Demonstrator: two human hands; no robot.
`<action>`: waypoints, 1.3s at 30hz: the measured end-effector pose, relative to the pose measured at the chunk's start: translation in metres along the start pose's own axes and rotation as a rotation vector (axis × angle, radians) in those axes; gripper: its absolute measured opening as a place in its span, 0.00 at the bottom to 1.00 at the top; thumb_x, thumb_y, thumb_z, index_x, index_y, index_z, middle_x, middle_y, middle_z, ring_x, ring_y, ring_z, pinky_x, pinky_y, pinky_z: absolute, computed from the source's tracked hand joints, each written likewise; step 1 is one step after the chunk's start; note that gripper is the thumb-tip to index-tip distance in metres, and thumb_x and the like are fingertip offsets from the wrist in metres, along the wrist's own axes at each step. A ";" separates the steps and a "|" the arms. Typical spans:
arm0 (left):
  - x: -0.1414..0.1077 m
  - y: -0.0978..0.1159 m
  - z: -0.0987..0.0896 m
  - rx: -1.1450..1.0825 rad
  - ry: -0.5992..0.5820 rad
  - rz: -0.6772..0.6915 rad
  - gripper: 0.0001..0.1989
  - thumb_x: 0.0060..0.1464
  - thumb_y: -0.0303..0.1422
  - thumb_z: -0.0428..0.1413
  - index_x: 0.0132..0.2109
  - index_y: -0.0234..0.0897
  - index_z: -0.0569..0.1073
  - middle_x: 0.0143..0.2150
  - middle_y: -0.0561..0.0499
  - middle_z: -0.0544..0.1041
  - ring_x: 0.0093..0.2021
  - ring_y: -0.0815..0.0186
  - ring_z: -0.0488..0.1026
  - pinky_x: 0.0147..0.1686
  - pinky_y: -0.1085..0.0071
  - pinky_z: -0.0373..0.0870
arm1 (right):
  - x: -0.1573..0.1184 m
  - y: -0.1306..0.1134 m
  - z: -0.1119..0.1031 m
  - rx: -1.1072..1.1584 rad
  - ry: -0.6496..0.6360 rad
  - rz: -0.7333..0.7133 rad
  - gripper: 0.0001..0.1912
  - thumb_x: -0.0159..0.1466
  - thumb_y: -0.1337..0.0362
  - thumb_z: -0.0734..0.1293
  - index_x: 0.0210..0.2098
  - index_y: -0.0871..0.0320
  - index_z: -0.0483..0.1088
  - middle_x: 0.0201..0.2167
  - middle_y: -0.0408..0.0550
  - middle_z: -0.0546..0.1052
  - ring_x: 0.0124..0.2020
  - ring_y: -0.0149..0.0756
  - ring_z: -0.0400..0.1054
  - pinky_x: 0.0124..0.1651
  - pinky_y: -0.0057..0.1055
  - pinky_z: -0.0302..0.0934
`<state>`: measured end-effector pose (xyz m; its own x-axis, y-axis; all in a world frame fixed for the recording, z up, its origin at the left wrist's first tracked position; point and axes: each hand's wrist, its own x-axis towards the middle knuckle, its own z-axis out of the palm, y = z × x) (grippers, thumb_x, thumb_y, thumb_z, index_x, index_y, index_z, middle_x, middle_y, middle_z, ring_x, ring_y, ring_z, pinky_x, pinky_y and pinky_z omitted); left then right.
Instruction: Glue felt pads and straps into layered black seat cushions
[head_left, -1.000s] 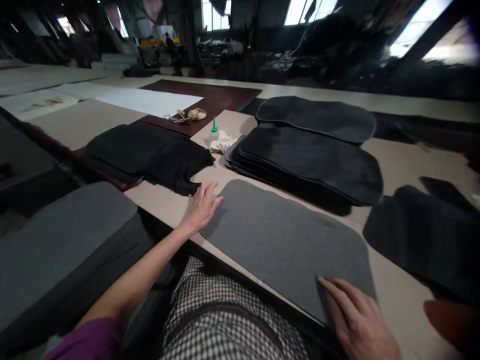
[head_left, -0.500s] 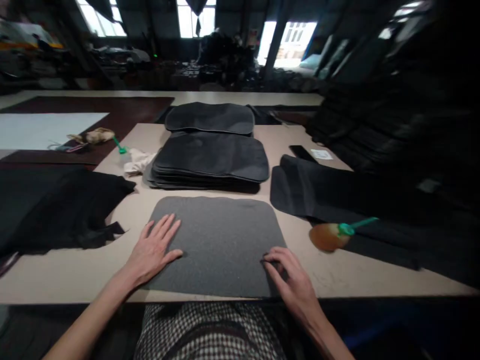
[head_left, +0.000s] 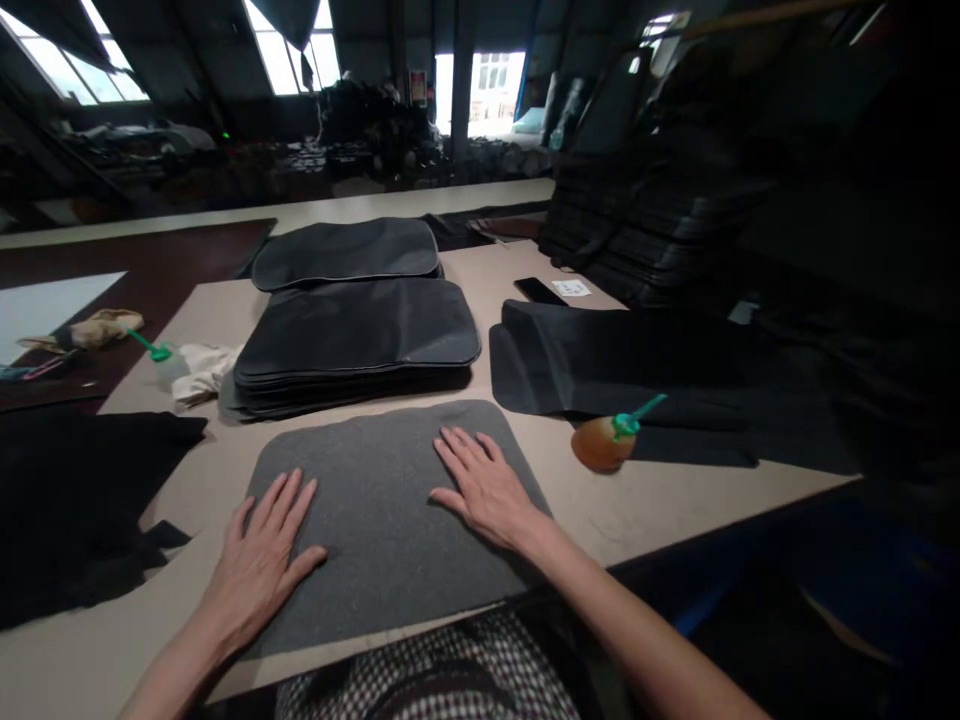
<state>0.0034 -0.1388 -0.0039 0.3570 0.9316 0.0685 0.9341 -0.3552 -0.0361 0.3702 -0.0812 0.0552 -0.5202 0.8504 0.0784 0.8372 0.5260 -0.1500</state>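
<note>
A grey felt-like panel (head_left: 375,540) with rounded corners lies flat at the table's front edge. My left hand (head_left: 259,560) rests on its left side, fingers stretched and thumb apart. On the panel's right part my right hand (head_left: 484,485) lies flat with its fingers extended. Neither hand grips anything. Just behind the panel is a stack of black rounded panels (head_left: 360,330), with another black pile (head_left: 349,252) beyond it. To the right of my right hand stands a bottle of amber liquid (head_left: 602,444) with a green nozzle.
Black sheets (head_left: 637,355) cover the table's right side, near a phone (head_left: 540,291) and a white label (head_left: 571,288). At left are black material (head_left: 67,500), a pale cloth (head_left: 206,372) and a green-capped bottle (head_left: 169,365). A tall dark stack (head_left: 652,230) stands at back right.
My right hand has gone from pinching near the panel's right edge to lying flat farther up on it. My left hand stays on the left side. The view has turned right and tilted.
</note>
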 end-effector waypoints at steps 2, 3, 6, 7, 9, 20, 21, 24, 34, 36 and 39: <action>0.009 0.008 -0.012 -0.009 0.009 -0.030 0.38 0.67 0.53 0.43 0.77 0.41 0.48 0.77 0.42 0.49 0.77 0.48 0.48 0.68 0.43 0.54 | -0.001 0.006 0.004 -0.026 -0.001 0.004 0.37 0.74 0.43 0.56 0.73 0.61 0.55 0.74 0.58 0.55 0.74 0.49 0.48 0.73 0.54 0.44; 0.017 0.014 -0.019 -0.020 0.017 -0.031 0.39 0.67 0.54 0.43 0.77 0.41 0.47 0.77 0.42 0.48 0.77 0.47 0.47 0.68 0.43 0.52 | -0.002 0.007 0.005 -0.036 -0.004 0.000 0.36 0.75 0.44 0.57 0.72 0.61 0.55 0.74 0.58 0.55 0.75 0.49 0.48 0.73 0.55 0.44; 0.057 0.040 -0.044 -0.099 0.009 0.073 0.40 0.68 0.56 0.42 0.77 0.41 0.45 0.78 0.42 0.44 0.78 0.50 0.44 0.71 0.46 0.46 | -0.002 0.005 0.005 -0.076 -0.018 -0.014 0.35 0.75 0.46 0.58 0.72 0.63 0.56 0.74 0.60 0.55 0.74 0.51 0.48 0.72 0.56 0.45; 0.073 0.048 -0.049 -0.139 -0.007 0.131 0.40 0.68 0.57 0.41 0.77 0.42 0.45 0.78 0.43 0.44 0.78 0.53 0.44 0.72 0.48 0.45 | -0.001 0.004 0.002 -0.087 -0.025 -0.021 0.34 0.75 0.47 0.58 0.72 0.63 0.57 0.73 0.60 0.55 0.74 0.51 0.49 0.72 0.56 0.46; 0.102 0.059 -0.055 -0.206 -0.027 0.192 0.39 0.68 0.57 0.39 0.77 0.42 0.48 0.78 0.43 0.45 0.78 0.55 0.45 0.73 0.50 0.44 | 0.004 0.005 -0.005 -0.100 -0.034 -0.032 0.32 0.76 0.48 0.57 0.70 0.63 0.59 0.72 0.61 0.59 0.73 0.52 0.53 0.71 0.56 0.48; 0.136 0.046 -0.020 -0.229 -0.082 0.147 0.42 0.68 0.59 0.37 0.76 0.34 0.50 0.78 0.39 0.48 0.78 0.54 0.45 0.72 0.47 0.43 | 0.048 0.036 0.013 -0.144 0.002 -0.006 0.38 0.76 0.44 0.48 0.72 0.68 0.55 0.73 0.61 0.56 0.74 0.50 0.50 0.72 0.57 0.44; 0.136 0.046 -0.016 -0.231 -0.077 0.144 0.42 0.68 0.59 0.37 0.76 0.34 0.49 0.78 0.39 0.47 0.78 0.54 0.44 0.72 0.46 0.42 | 0.047 0.036 0.017 -0.132 0.000 0.002 0.38 0.76 0.44 0.48 0.72 0.68 0.54 0.73 0.61 0.55 0.74 0.50 0.48 0.73 0.57 0.43; 0.139 0.043 -0.010 -0.258 -0.081 0.148 0.40 0.69 0.57 0.37 0.77 0.35 0.47 0.79 0.40 0.45 0.78 0.54 0.42 0.73 0.46 0.39 | 0.048 0.036 0.019 -0.090 -0.027 0.021 0.38 0.76 0.45 0.47 0.73 0.66 0.52 0.75 0.59 0.52 0.75 0.47 0.44 0.74 0.57 0.38; 0.081 0.010 -0.013 -0.184 -0.053 0.032 0.41 0.69 0.56 0.34 0.77 0.33 0.44 0.79 0.40 0.44 0.78 0.52 0.41 0.72 0.47 0.41 | -0.003 0.034 -0.012 -0.084 -0.006 0.100 0.40 0.75 0.42 0.47 0.75 0.66 0.47 0.75 0.60 0.49 0.76 0.48 0.41 0.75 0.55 0.33; 0.067 0.011 -0.004 -0.152 -0.047 0.009 0.42 0.68 0.57 0.34 0.77 0.32 0.47 0.78 0.39 0.45 0.78 0.51 0.43 0.72 0.47 0.43 | -0.018 0.033 -0.005 -0.101 -0.023 0.106 0.40 0.75 0.42 0.48 0.74 0.65 0.49 0.75 0.59 0.51 0.76 0.48 0.42 0.75 0.56 0.34; 0.062 0.013 0.006 -0.128 -0.046 0.012 0.41 0.68 0.56 0.34 0.76 0.32 0.50 0.78 0.40 0.47 0.77 0.51 0.45 0.71 0.47 0.46 | -0.023 0.034 0.002 -0.090 -0.058 0.104 0.39 0.75 0.42 0.51 0.74 0.63 0.50 0.75 0.59 0.51 0.76 0.48 0.42 0.75 0.58 0.36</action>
<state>0.0370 -0.0855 -0.0061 0.3705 0.9286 0.0225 0.9241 -0.3709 0.0916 0.4097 -0.0828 0.0461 -0.4362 0.8998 0.0100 0.8976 0.4359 -0.0653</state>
